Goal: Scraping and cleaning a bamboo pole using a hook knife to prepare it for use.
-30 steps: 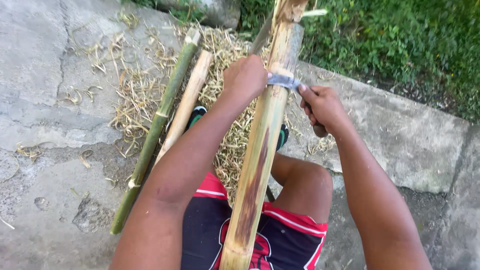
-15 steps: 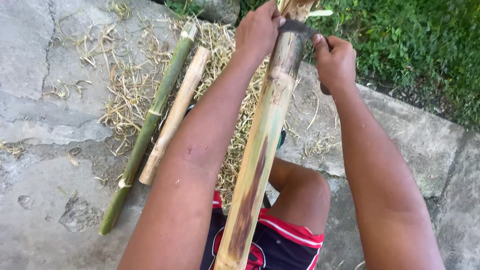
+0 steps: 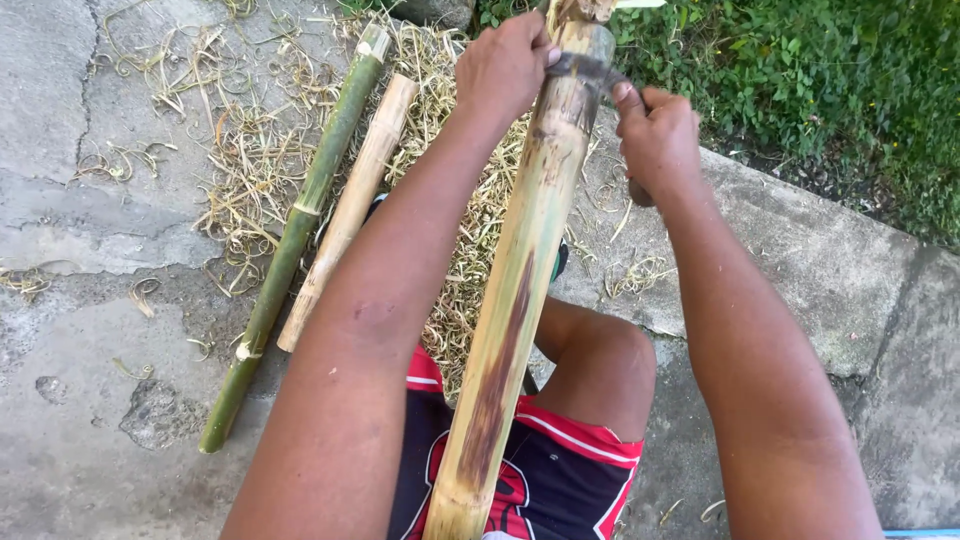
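Left hand [image 3: 503,62] curled on the far end of the blade [image 3: 585,70], pressing it across the thick yellow-brown bamboo pole [image 3: 520,270]. Right hand [image 3: 655,140] fisted tight around the blade's handle, just beside the pole. Pole runs from the lap up past both hands, tilted slightly right. 2 more poles on the concrete [image 3: 90,220] to the left: green bamboo [image 3: 295,225], tan bamboo [image 3: 350,205], lying among dry shavings [image 3: 250,150].

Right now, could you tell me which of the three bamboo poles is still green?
The long green pole, lying farthest left on the concrete. The tan pole beside it and the large held pole are yellowish.
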